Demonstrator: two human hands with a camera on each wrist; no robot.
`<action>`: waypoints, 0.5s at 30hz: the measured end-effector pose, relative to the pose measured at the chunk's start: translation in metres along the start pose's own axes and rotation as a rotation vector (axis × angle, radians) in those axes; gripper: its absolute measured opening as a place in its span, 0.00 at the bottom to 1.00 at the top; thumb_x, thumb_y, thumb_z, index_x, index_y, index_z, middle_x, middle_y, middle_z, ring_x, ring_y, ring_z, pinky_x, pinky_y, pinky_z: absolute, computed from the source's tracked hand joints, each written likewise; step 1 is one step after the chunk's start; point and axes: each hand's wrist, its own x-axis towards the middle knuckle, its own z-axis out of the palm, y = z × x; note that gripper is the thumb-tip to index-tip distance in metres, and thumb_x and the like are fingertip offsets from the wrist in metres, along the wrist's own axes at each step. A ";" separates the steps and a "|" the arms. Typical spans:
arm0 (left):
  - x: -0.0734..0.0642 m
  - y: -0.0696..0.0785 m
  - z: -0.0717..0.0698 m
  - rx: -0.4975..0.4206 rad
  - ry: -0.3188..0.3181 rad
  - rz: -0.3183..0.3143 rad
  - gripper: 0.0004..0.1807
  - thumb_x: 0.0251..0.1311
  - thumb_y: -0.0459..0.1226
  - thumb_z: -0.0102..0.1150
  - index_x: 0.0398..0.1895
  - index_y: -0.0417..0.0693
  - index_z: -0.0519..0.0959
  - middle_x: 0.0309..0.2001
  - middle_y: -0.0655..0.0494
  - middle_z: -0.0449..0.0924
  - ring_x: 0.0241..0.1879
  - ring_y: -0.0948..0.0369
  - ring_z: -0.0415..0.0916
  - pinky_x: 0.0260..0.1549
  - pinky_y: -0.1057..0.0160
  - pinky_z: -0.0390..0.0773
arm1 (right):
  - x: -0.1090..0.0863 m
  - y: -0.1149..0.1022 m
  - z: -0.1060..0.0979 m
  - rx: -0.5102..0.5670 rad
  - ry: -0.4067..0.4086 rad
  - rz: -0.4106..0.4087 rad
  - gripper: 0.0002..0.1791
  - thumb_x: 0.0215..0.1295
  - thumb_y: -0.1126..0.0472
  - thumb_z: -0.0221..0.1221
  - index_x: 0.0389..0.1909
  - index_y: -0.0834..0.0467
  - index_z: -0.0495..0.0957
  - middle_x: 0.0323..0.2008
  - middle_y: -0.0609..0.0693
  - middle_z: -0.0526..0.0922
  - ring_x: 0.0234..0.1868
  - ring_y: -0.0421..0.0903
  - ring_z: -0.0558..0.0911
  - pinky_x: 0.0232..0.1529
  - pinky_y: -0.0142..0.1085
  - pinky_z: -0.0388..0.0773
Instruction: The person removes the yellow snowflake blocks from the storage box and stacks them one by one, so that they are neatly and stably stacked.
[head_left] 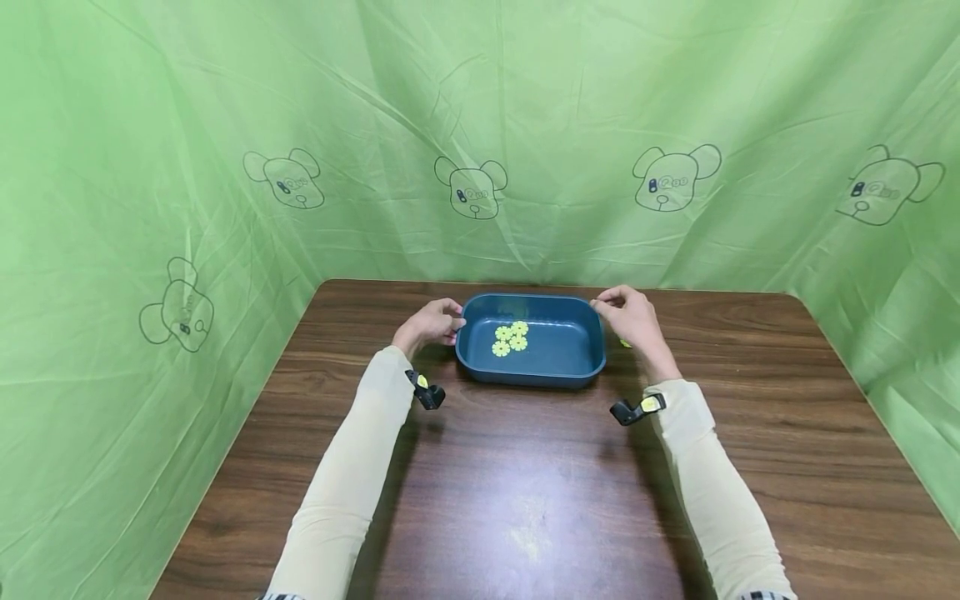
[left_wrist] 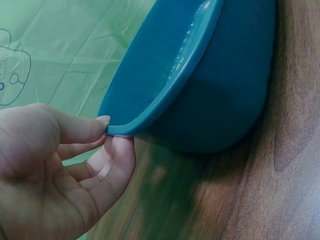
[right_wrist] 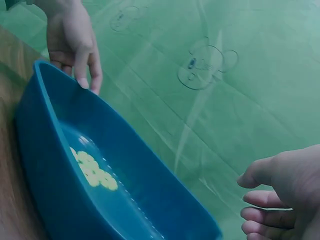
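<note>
A dark blue rectangular basin (head_left: 562, 346) with rounded corners sits on the table near its back edge. Several yellow flower shapes (head_left: 511, 339) lie grouped on its floor, left of the middle. My left hand (head_left: 433, 322) pinches the rim at the basin's left end; in the left wrist view the thumb lies on top of the rim and fingers curl beneath it. Beside the back right corner is my right hand (head_left: 632, 317). The right wrist view shows its fingers (right_wrist: 267, 217) loosely bent, apart from the rim, holding nothing.
The brown wooden table (head_left: 525, 467) reaches to a green curtain (head_left: 570, 225) with bear-head drawings behind and at the sides. A small yellow-green piece (head_left: 625, 343) shows beside my right hand, mostly covered by it.
</note>
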 end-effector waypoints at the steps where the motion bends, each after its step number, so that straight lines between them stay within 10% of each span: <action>1: 0.000 0.000 0.000 -0.001 0.001 0.001 0.18 0.68 0.31 0.50 0.59 0.41 0.65 0.36 0.50 0.69 0.28 0.60 0.72 0.39 0.61 0.80 | 0.000 -0.002 0.003 0.004 -0.005 -0.009 0.18 0.65 0.52 0.58 0.46 0.61 0.77 0.43 0.58 0.79 0.43 0.52 0.75 0.41 0.37 0.69; 15: 0.000 -0.002 0.000 -0.012 -0.002 0.009 0.18 0.68 0.31 0.49 0.60 0.40 0.64 0.37 0.50 0.69 0.29 0.59 0.72 0.40 0.59 0.80 | 0.003 -0.013 0.051 0.040 -0.101 -0.052 0.17 0.62 0.55 0.62 0.47 0.61 0.77 0.42 0.57 0.81 0.43 0.51 0.78 0.44 0.39 0.72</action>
